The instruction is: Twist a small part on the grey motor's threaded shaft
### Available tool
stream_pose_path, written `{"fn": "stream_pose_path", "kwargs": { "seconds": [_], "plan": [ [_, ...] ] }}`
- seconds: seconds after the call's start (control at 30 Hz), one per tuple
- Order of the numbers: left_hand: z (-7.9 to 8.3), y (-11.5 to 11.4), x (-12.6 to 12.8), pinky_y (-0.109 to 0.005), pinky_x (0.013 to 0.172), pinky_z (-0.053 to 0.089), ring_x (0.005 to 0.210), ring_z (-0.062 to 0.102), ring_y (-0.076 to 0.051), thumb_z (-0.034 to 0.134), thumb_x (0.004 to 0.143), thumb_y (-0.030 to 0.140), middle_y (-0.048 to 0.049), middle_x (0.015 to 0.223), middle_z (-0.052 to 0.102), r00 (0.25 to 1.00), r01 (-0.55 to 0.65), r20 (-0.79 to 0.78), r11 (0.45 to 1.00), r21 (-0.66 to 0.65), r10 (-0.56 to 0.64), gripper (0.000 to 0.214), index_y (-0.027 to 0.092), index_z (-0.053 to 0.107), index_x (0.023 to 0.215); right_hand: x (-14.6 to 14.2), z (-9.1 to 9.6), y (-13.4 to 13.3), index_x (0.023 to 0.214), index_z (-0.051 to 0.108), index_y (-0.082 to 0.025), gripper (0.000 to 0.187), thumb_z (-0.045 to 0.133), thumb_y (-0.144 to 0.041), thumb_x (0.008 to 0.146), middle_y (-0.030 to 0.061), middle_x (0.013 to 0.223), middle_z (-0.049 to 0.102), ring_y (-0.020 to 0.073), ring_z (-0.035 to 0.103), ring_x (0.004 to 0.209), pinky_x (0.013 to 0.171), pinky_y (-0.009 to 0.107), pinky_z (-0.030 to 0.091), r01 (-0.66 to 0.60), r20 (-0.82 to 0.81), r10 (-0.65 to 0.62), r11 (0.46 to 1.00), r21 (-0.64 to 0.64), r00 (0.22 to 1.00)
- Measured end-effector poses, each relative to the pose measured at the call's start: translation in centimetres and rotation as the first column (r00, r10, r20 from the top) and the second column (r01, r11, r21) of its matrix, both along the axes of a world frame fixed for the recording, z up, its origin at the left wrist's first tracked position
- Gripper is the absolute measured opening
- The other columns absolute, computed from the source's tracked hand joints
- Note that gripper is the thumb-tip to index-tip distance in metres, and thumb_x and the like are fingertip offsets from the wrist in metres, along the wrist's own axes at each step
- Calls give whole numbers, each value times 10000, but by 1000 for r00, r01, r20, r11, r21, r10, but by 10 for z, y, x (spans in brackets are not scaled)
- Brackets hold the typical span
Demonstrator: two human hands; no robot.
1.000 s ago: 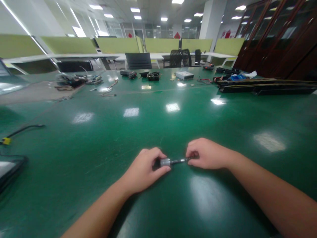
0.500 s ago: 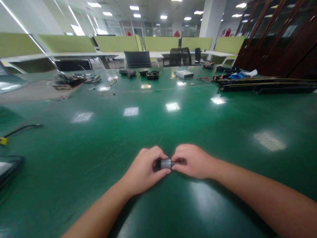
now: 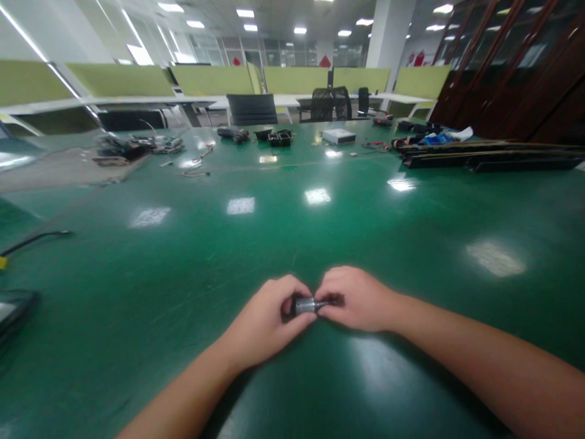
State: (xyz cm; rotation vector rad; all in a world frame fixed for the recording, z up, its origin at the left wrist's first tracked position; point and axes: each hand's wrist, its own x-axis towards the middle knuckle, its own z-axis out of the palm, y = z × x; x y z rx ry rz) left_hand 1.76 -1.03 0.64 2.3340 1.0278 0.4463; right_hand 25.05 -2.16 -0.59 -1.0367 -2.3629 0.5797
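Note:
A small silver metal cylinder, which looks like a little motor, lies sideways between my hands, low over the green tabletop. My left hand is closed around its left end, thumb below and fingers above. At the right end, the thumb and fingers of my right hand pinch a thin dark part that sticks out from the cylinder. What this part is cannot be made out, and my fingers hide some of it.
Dark-edged device and a black cable lie at the left. Along the far side are tangled parts, black pieces, a white box and long black strips. Office chairs stand beyond.
The cylinder has turned slightly in my fingers, and more of its silver side shows. Both hands stay nearly in place, with the view shifted a little.

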Motion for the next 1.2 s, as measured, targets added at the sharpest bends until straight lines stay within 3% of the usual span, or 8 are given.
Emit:
{"fn": "stream_pose_path", "kwargs": {
  "seconds": [0.3, 0.53, 1.2],
  "plan": [
    [0, 0, 3, -294, 680, 410, 764, 570, -178, 734, 809, 273, 6, 835, 615, 1000, -29, -2, 1000, 7, 29, 234, 234, 656, 1026, 0, 5, -2, 924, 730, -178, 100, 715, -182, 826, 35, 855, 699, 171, 607, 821, 745, 280, 445, -9, -32, 9, 1000, -25, 999],
    [1, 0, 5, -290, 661, 395, 737, 565, -176, 738, 799, 279, 4, 799, 614, 999, -37, 8, 999, -6, 37, 176, 215, 662, 945, 1, 5, -2, 920, 733, -170, 94, 709, -179, 830, 35, 842, 692, 166, 601, 804, 727, 272, 441, -4, -27, 4, 1000, -30, 1000],
    [2, 1, 4, -292, 657, 387, 724, 562, -175, 744, 793, 281, 9, 788, 604, 999, -34, 5, 999, -13, 34, 192, 214, 658, 951, 2, 2, -2, 908, 724, -169, 93, 717, -175, 816, 15, 798, 674, 149, 575, 757, 709, 267, 410, -20, -10, 20, 999, 26, 1000]
  ]
}}
